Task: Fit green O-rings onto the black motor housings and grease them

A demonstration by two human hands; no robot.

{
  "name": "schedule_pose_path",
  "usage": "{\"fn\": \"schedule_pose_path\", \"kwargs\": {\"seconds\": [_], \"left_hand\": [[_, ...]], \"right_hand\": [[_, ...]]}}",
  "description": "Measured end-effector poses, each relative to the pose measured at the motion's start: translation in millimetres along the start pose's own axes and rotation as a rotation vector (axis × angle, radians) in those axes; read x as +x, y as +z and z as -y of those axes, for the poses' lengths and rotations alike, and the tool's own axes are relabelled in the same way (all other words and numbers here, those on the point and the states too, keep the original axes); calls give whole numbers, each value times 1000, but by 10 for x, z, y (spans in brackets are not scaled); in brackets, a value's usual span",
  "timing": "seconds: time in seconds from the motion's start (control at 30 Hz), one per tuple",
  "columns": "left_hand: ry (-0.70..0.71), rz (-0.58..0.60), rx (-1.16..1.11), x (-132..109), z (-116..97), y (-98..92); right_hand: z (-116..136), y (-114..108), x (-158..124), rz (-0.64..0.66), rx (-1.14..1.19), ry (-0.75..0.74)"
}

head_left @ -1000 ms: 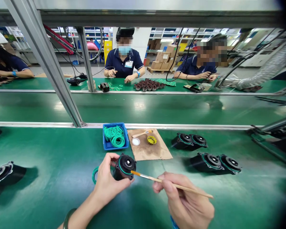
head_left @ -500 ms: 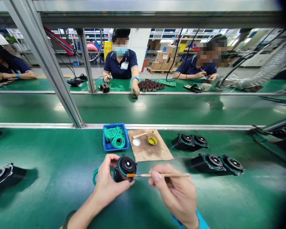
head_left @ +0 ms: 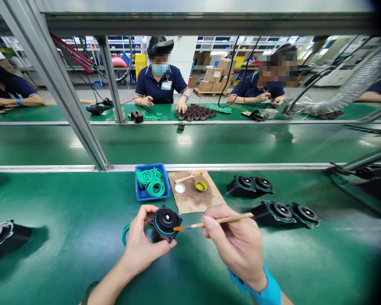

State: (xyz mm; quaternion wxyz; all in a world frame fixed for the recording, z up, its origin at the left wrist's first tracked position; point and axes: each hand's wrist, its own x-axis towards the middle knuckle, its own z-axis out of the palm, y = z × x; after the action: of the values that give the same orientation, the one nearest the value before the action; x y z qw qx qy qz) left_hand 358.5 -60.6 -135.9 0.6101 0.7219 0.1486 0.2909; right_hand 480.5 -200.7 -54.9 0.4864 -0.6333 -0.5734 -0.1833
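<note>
Bright, fairly even light in my head view; the right edge falls off to black.
I see the hands and held black housing crisply; pale glare spots the green belt, soft shadows darken the tabletop, wide-angle stretch slants the sides, the far shelves look soft, and pixel blocks mask parts of co-workers.

Your green bench carries a blue bin with a cardboard sheet just beside it, lying flat. To your right sit a far pair of black housings and a near pair; to your left, a single housing. Green rings lie nearer you than the bin, partly hidden.
</note>
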Motion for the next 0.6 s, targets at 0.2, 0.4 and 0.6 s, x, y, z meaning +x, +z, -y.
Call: {"fn": "schedule_pose_path", "kwargs": {"seconds": [0.2,0.4,0.6], "left_hand": [[43,-35,61,5,29,-9],[293,-150,374,18,45,-13],[501,-176,534,12,60,-39]], "right_hand": [[50,17,40,49,9,-52],[64,-41,-22,-42,99,40],[128,66,-60,6,151,39]]}}
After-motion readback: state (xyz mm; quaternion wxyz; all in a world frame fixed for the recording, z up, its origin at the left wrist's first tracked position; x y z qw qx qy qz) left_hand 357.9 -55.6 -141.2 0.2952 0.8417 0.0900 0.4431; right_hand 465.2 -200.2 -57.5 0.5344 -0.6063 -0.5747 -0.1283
